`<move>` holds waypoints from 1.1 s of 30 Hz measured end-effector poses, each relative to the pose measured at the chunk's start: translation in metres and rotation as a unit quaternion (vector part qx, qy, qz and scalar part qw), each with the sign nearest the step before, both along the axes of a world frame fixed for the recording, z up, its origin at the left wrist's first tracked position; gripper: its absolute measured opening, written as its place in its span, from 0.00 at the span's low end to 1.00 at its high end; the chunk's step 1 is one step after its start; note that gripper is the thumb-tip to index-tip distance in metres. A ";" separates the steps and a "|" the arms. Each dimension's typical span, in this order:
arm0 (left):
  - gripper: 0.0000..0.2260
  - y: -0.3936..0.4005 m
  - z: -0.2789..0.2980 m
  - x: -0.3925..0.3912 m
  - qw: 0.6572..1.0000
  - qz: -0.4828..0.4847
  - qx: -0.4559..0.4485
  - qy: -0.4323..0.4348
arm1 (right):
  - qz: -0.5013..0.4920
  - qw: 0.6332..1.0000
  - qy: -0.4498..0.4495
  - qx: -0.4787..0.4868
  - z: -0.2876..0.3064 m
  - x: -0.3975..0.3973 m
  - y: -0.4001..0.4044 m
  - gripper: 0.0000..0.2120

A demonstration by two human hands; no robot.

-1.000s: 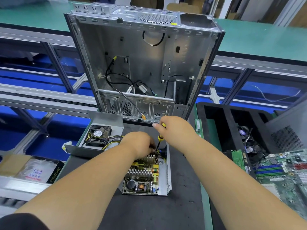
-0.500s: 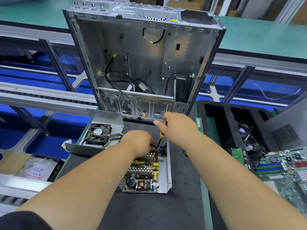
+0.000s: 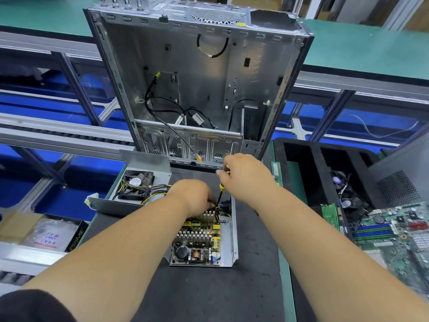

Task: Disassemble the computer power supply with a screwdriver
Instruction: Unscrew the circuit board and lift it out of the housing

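— What is on the bench?
— An opened power supply (image 3: 202, 240) sits mid-mat (image 3: 209, 296), circuit board exposed. The right hand (image 3: 246, 176) grips a yellow-and-black screwdriver (image 3: 221, 188), its tip down at the unit's far end. The left hand (image 3: 193, 197) rests curled over the board there; what its fingers hold is hidden.

— And around it?
— The cover with fan (image 3: 137, 189) lies at the mat's left edge, a stripped computer case (image 3: 199, 84) stands at the far edge, and a motherboard (image 3: 394, 233) lies off to the right.

Opened power supply (image 3: 204, 242) lies flat on the dark mat, circuit board bared in its grey tray; yellow-black screwdriver (image 3: 222, 185) stands tilted, tip at the far end
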State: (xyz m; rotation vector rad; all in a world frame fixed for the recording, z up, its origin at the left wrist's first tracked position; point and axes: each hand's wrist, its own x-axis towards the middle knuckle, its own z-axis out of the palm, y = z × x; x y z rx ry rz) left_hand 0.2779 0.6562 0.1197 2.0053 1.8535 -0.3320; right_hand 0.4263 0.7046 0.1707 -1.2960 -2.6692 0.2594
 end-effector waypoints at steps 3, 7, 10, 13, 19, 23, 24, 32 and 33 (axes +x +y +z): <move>0.13 0.000 0.001 0.000 1.000 -0.004 -0.007 0.006 | -0.007 1.000 -0.017 0.007 0.000 -0.002 -0.001 0.18; 0.13 -0.001 0.001 0.001 1.000 0.003 0.001 0.001 | -0.007 0.999 0.005 -0.047 0.000 -0.007 0.000 0.11; 0.13 -0.001 0.000 0.000 1.000 0.006 0.009 -0.005 | -0.010 0.999 0.023 -0.047 0.000 -0.006 -0.001 0.08; 0.12 -0.001 -0.002 -0.001 1.000 0.011 0.017 -0.011 | -0.017 0.997 0.038 -0.064 0.000 -0.004 -0.002 0.07; 0.11 -0.002 -0.002 -0.001 0.999 0.020 0.025 -0.019 | -0.004 1.000 -0.009 -0.018 0.002 -0.001 -0.003 0.11; 0.12 -0.002 -0.002 -0.001 0.999 0.033 0.033 -0.016 | -0.004 0.999 -0.046 0.005 0.002 -0.002 0.002 0.18; 0.13 -0.002 -0.002 0.000 0.999 0.037 0.036 -0.017 | -0.003 0.999 -0.036 -0.012 0.002 -0.003 0.003 0.16; 0.12 -0.003 0.000 0.000 0.999 0.026 0.031 -0.016 | -0.008 0.997 0.038 -0.060 0.000 -0.002 0.004 0.06; 0.12 -0.003 0.000 0.000 0.999 0.024 0.032 -0.015 | -0.008 0.997 0.035 -0.061 0.000 -0.002 0.004 0.06</move>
